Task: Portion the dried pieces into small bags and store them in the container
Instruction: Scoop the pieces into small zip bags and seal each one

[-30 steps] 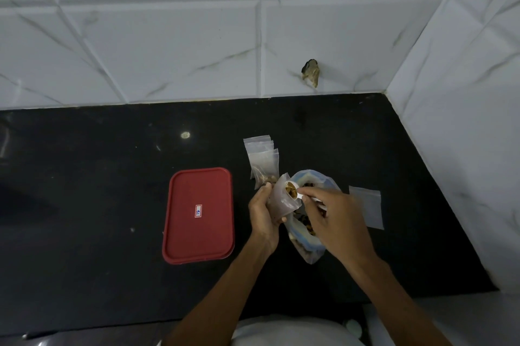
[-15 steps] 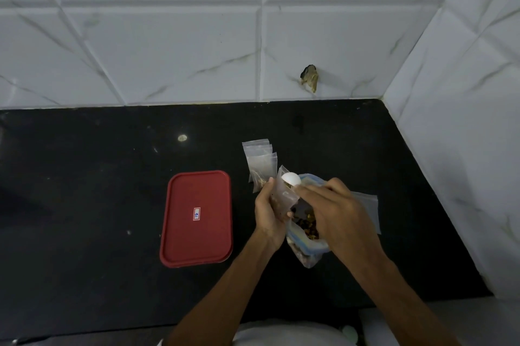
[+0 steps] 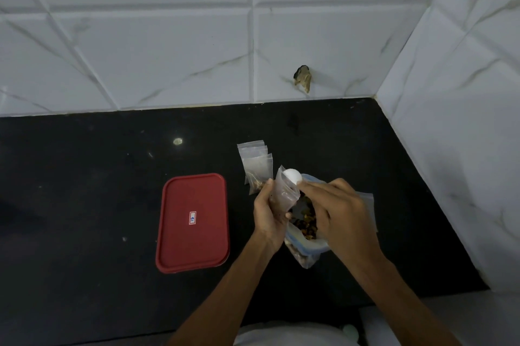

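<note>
Left hand (image 3: 270, 219) grips the bag (image 3: 284, 196) upright, mouth up, mid-counter (image 3: 84, 205). Right hand (image 3: 343, 213) pinches the spoon (image 3: 292, 176), tipped into that mouth from the right. The lidded container (image 3: 192, 221) lies to the left.

Right hand (image 3: 342, 213) is rolling over, tipping spoon (image 3: 292, 176) at small bag (image 3: 282, 198) mouth; spoon's white back is showing where brown load sat before.
</note>
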Available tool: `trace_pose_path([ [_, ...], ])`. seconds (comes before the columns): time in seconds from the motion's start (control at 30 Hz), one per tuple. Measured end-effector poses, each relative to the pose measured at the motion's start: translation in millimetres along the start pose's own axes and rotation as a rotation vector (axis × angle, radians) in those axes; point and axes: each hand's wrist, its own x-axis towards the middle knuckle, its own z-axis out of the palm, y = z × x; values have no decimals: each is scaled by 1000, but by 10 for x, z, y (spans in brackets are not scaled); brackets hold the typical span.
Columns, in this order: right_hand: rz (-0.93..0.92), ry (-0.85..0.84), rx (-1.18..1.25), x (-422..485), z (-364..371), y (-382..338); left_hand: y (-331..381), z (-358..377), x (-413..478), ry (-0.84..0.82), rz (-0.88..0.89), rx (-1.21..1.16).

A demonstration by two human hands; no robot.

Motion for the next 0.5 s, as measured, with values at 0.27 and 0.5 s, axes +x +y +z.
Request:
trace_pose_path([
  [0.27,438,86,351,-131,12,225,21,-44,1,25,10,-40],
  [0.5,397,-707,-195,-214,253,456,-119,-257,59,94,31,2],
])
